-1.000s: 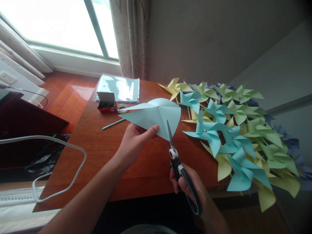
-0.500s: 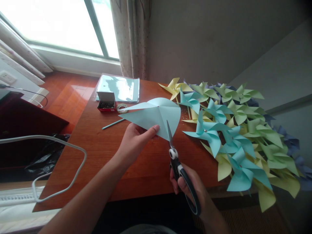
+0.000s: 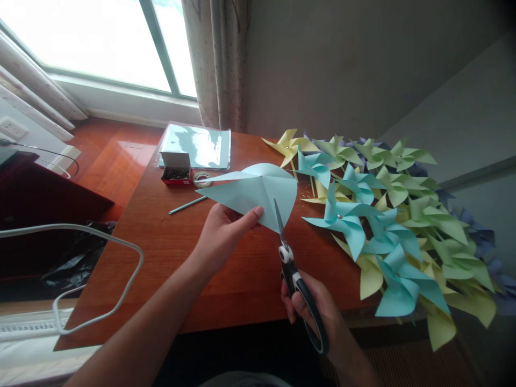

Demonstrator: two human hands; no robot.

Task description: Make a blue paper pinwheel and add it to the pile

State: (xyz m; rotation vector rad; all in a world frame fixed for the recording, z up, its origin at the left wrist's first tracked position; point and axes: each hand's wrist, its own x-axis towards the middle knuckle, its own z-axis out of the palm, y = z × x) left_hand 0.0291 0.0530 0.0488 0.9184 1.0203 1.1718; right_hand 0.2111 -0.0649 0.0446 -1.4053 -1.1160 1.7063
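Head view: at the centre of the frame the left hand pinches the lower edge of a light blue folded paper, thumb on top, holding it above the wooden counter. Just below and to the right, the right hand is closed around the black handles of the scissors, whose long axis runs up the frame and leans slightly left, the blade tips entering the paper's lower right edge. The paper lies directly above the scissors and right of the left thumb; it is creased from a central peak, pointed at its left end and rounded at its right. A heap of blue, green and yellow pinwheels fills the right side; a small box sits toward the upper left.
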